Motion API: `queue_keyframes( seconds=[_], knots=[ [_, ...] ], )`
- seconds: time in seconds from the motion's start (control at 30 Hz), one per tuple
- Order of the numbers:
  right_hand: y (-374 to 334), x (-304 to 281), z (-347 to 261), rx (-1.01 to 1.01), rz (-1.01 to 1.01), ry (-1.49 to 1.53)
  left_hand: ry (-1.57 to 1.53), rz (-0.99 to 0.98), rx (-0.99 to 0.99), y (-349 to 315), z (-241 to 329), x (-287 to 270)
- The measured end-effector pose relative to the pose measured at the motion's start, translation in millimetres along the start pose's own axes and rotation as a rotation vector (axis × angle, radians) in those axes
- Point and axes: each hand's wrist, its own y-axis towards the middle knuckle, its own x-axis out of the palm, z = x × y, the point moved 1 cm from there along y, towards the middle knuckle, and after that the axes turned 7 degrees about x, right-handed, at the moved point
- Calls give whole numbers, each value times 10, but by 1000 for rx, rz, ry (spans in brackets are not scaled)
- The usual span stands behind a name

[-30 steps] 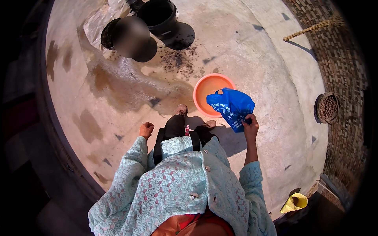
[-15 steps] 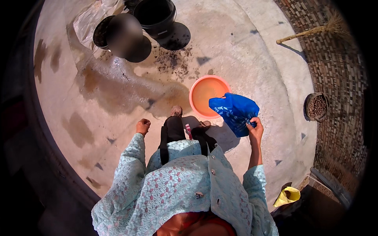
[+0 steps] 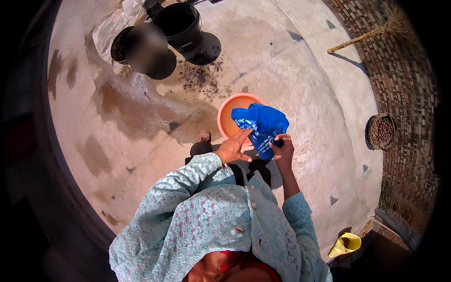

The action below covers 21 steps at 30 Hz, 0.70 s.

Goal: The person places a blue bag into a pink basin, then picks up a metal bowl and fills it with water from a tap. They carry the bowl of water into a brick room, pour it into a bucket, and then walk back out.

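Note:
My right hand (image 3: 283,146) grips a blue plastic bag (image 3: 261,125) by its lower edge, holding it over the near side of an orange basin (image 3: 228,116) that stands on the concrete floor. My left hand (image 3: 232,147) is raised in front of me with its fingers stretched toward the bag; the fingertips reach the bag's left edge and hold nothing. My feet show just below the basin, partly hidden by my arms and pale patterned sleeves.
Two black buckets (image 3: 178,21) stand at the far side beside a wet patch (image 3: 141,108) and scattered dark bits. A broom (image 3: 376,33) lies at the upper right by a brick wall. A round basket (image 3: 380,131) sits right; a yellow container (image 3: 345,244) lower right.
My left hand has risen from beside my leg and reached across to the blue bag. The bag has stayed over the basin in my right hand.

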Motion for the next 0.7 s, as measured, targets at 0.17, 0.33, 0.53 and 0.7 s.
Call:
queue_keyframes(
  seconds=[0.17, 0.33, 0.53, 0.7],
  knots=[
    [36, -70, 11, 93, -207, 403, 205, 354, -85, 334, 554, 680],
    [114, -523, -87, 155, -664, 619, 240, 660, -69, 375, 941, 852],
    [205, -714, -272, 24, -922, 480, 116, 862, -151, 386, 632, 993],
    [392, -1189, 162, 102, -688, 256, 52, 986, -110, 433, 235, 1083]
  ],
)
